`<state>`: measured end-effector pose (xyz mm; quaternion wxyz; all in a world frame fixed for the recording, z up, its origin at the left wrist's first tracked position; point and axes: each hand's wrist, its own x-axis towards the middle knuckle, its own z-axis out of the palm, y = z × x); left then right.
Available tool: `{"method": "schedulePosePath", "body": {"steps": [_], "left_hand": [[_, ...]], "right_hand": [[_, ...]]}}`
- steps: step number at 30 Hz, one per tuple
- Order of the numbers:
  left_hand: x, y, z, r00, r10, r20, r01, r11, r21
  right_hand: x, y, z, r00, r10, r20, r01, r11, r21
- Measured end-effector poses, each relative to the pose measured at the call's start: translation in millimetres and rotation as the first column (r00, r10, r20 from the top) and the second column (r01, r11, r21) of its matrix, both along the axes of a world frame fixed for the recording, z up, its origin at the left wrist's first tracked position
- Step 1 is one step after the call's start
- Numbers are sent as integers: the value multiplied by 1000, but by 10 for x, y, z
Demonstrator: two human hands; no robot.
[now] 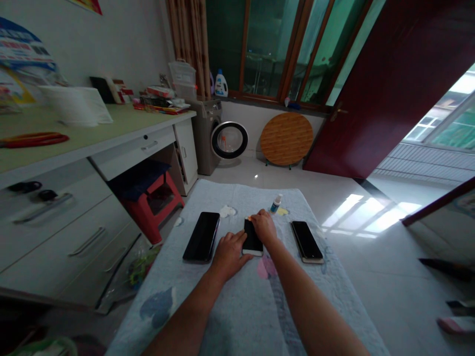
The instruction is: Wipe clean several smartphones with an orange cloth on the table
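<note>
Room: pale tiled floor (352, 257), with a brown-framed window (267, 59) along the far wall and a dark red door (371, 94) at the right.
Far wall: a washing machine (205, 143), its round door swung open; beside it, a round wooden tabletop (287, 138) leans against the wall.
Left side: a white-drawered desk (129, 118) bearing a white paper roll (74, 106); a red stool (159, 205) stands near it.
Work surface: a light blue patterned cloth (230, 306), on which three phones lie flat.
Middle phone: the white-edged phone (253, 244), dark screen uppermost, lies between the two hands and is touched by both.
Left hand: the left hand (228, 253) is spread, not clenched, its fingers at the phone's left edge and its thumb near the lower edge.
Right hand: the right hand (265, 226) has bent fingers at the phone's upper end; a small orange patch (250, 217) shows at the fingertips, but whether they grasp it cannot be told.
Flanking phones: a larger black phone (202, 237) at left; a pale-edged phone (306, 240) at right, well apart.
Spray bottle: the small bottle (275, 204) stands upright just beyond the right hand.
</note>
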<state>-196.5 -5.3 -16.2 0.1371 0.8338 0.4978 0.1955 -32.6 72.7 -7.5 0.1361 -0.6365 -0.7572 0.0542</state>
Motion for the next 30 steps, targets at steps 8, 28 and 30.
{"method": "schedulePosePath", "body": {"steps": [8,28,30], "left_hand": [[31,-21,-7,1000,29,-4,-29,1000,11],[42,-28,-19,1000,12,-12,-11,1000,29],[38,-24,-11,1000,1,-17,-1,1000,21]], "right_hand": [[282,-186,-18,995,-52,-90,53,998,14],[279,-1147,50,960,85,-267,-88,996,-1],[295,-996,24,968,49,-246,-51,999,-3]]}}
